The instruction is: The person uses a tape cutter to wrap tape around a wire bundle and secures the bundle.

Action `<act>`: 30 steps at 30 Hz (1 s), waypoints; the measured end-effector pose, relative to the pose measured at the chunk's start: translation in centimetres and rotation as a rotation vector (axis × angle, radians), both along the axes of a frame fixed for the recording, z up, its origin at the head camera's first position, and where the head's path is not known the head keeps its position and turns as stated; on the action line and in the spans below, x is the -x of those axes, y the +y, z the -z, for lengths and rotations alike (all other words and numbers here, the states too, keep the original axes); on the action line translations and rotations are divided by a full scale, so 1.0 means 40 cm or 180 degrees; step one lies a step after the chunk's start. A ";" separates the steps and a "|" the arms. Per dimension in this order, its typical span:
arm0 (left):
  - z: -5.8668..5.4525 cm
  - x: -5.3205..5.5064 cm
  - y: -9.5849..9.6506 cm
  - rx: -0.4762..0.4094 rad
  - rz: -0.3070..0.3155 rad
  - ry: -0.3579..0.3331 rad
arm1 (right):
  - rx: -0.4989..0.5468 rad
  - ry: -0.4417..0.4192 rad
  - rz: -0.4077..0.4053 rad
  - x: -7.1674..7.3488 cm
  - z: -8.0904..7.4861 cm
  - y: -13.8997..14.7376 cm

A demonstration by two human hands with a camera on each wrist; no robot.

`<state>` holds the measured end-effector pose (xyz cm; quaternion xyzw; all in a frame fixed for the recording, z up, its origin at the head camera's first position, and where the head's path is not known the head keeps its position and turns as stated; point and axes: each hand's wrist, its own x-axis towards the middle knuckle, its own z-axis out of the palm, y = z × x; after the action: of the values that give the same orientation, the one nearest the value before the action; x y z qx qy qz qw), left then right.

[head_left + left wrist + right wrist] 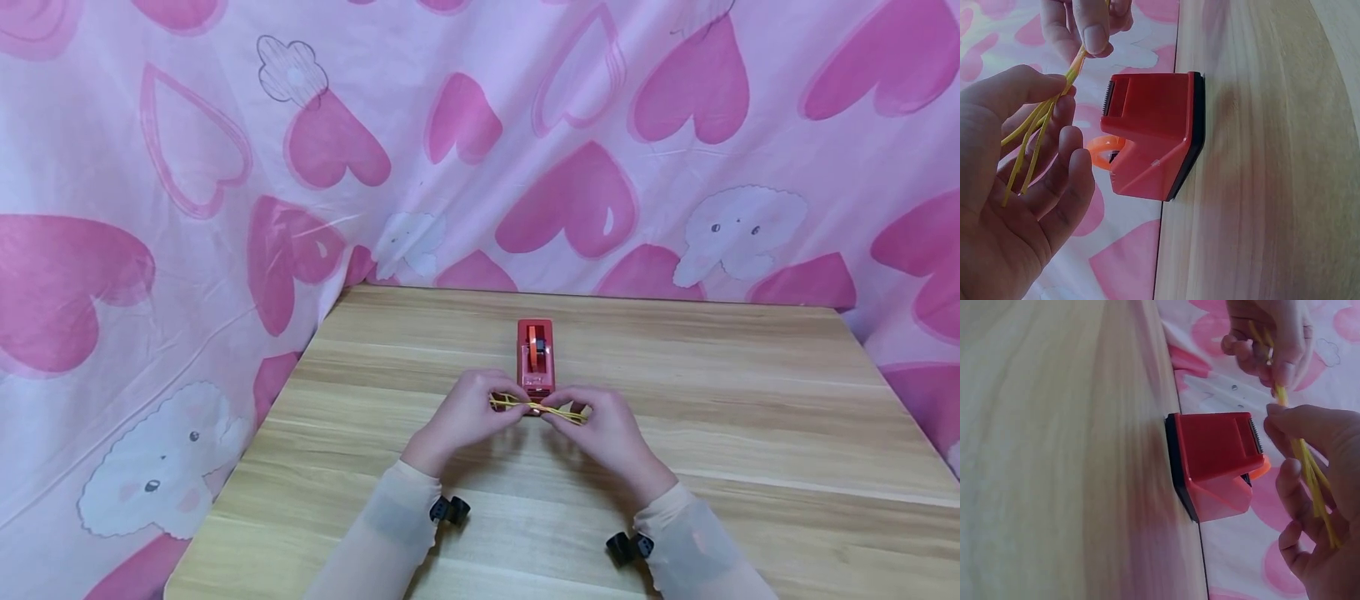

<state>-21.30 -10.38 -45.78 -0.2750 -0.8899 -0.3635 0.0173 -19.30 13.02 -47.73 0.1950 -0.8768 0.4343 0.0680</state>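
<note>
A bundle of thin yellow strands [573, 413] is stretched between two hands in front of a red tape dispenser [1154, 131]. My left hand [474, 410] pinches it near its middle between thumb and fingertips. Loose strand ends fan out over the palm in the left wrist view. Close beside it, my right hand [606, 425] also pinches the bundle, with more strands [1315, 481] trailing toward that palm. Between the two pinches only a short length shows. The dispenser stands upright just beyond the fingertips, with an orange tape wheel [533, 348] inside and a toothed cutter [1256, 436] facing me.
The wood-grain table [720, 400] stretches out on both sides of the dispenser. Behind it and along the left hangs a pink curtain [420, 192] with hearts and white animals. A small black camera [450, 510] is strapped at the left wrist, another [628, 548] at the right.
</note>
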 end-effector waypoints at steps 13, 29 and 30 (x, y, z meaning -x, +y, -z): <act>-0.006 0.000 -0.008 -0.0097 0.0096 -0.0327 | -0.0196 0.0271 0.0175 -0.005 0.004 -0.010; -0.016 0.004 -0.009 -0.0145 0.0202 -0.0269 | -0.0001 -0.0269 0.0341 -0.002 -0.001 -0.016; -0.018 0.003 -0.008 -0.0134 0.0199 -0.0257 | 0.0032 -0.0343 0.0361 -0.001 0.000 -0.015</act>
<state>-21.44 -10.69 -45.08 -0.2874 -0.8730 -0.3934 -0.0243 -19.26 12.40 -47.73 0.1210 -0.8866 0.4440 0.0462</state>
